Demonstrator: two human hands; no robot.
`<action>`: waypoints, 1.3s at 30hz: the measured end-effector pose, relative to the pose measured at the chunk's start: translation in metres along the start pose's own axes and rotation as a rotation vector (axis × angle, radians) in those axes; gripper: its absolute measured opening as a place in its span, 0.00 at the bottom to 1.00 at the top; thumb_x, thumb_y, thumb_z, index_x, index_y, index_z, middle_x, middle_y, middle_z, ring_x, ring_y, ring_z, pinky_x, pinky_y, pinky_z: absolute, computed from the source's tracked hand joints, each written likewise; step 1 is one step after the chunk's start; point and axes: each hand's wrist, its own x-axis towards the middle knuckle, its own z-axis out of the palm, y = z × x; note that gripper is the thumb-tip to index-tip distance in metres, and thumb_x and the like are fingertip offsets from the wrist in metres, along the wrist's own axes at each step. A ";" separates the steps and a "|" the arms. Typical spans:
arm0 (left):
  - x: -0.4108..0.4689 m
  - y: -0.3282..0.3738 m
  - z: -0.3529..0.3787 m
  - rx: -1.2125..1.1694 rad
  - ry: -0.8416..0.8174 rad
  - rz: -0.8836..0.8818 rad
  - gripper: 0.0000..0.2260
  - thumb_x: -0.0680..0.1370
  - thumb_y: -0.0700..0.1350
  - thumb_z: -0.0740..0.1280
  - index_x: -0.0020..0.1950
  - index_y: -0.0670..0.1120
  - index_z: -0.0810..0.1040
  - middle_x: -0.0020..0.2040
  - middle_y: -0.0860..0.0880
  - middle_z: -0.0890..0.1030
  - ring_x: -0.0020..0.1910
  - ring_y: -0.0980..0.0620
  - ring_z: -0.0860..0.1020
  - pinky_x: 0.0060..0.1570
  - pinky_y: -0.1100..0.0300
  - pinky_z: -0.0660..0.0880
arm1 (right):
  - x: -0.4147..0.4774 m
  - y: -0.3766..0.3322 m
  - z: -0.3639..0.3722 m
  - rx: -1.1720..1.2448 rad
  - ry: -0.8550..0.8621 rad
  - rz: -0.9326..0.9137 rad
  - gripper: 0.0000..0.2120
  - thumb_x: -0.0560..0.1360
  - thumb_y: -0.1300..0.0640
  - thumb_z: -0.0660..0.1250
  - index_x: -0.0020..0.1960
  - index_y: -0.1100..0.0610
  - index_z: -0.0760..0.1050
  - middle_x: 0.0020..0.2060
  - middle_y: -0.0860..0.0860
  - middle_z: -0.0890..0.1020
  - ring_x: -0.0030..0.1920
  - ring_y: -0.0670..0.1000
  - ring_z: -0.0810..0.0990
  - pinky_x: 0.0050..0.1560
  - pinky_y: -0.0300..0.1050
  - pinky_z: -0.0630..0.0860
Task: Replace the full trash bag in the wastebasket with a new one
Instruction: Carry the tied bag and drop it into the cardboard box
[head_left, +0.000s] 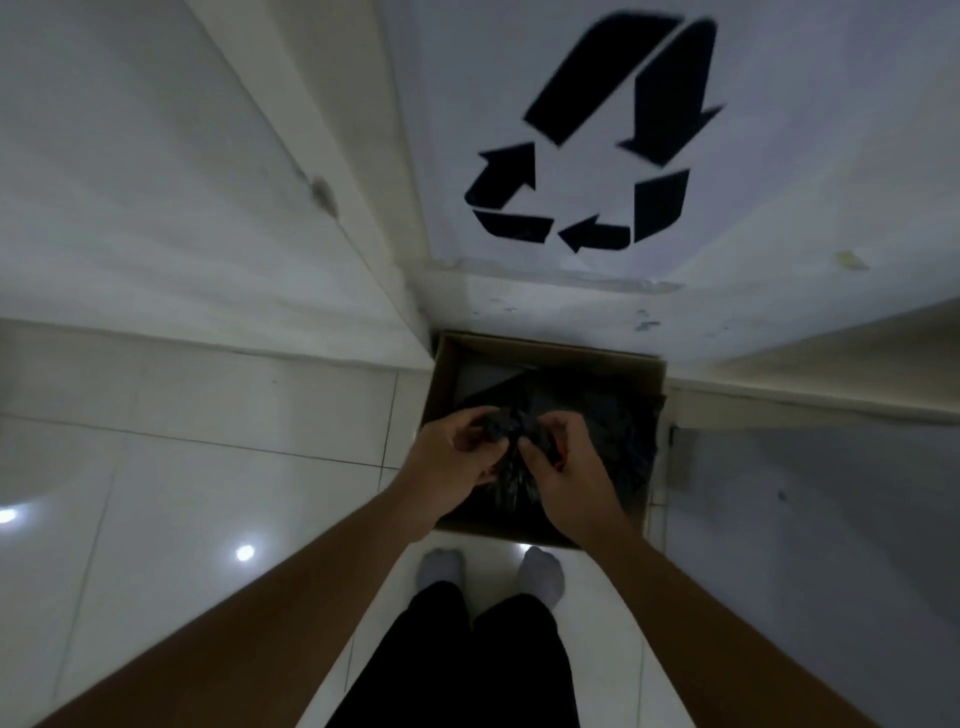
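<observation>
We stand in two grey socks (441, 569) on glossy white floor tiles (208, 467). Just beyond them our left hand (447, 462) and right hand (566, 478) meet, fingers curled, both pinching the gathered neck of one crinkled black plastic trash bag (613, 436). It sits inside one square brown cardboard wastebasket (545, 345), at the floor's far edge against the scuffed wall (571, 312). Above is one black three-arrow recycling sign (587, 156).

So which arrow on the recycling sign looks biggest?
The top arrow, bending over and pointing down on the right. The left arrow and bottom arrow look much smaller.
</observation>
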 end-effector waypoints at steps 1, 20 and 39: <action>0.008 -0.007 0.002 -0.009 0.001 -0.004 0.15 0.77 0.39 0.69 0.63 0.50 0.77 0.58 0.45 0.81 0.56 0.49 0.81 0.55 0.51 0.80 | 0.006 0.007 0.003 -0.004 0.021 0.000 0.10 0.80 0.53 0.65 0.57 0.54 0.67 0.44 0.56 0.78 0.42 0.47 0.77 0.43 0.44 0.75; 0.006 -0.020 0.013 0.356 0.009 0.039 0.18 0.80 0.44 0.64 0.71 0.46 0.71 0.66 0.50 0.77 0.59 0.57 0.75 0.57 0.65 0.67 | 0.024 0.054 -0.023 -0.205 0.018 0.223 0.31 0.79 0.53 0.66 0.78 0.55 0.57 0.73 0.56 0.69 0.72 0.57 0.68 0.72 0.50 0.66; -0.257 0.062 0.020 0.739 0.104 0.443 0.21 0.80 0.49 0.63 0.71 0.43 0.70 0.69 0.44 0.73 0.67 0.46 0.72 0.67 0.57 0.67 | -0.184 -0.148 -0.113 -0.469 0.037 -0.007 0.18 0.80 0.52 0.63 0.67 0.58 0.73 0.63 0.57 0.79 0.61 0.57 0.77 0.52 0.40 0.70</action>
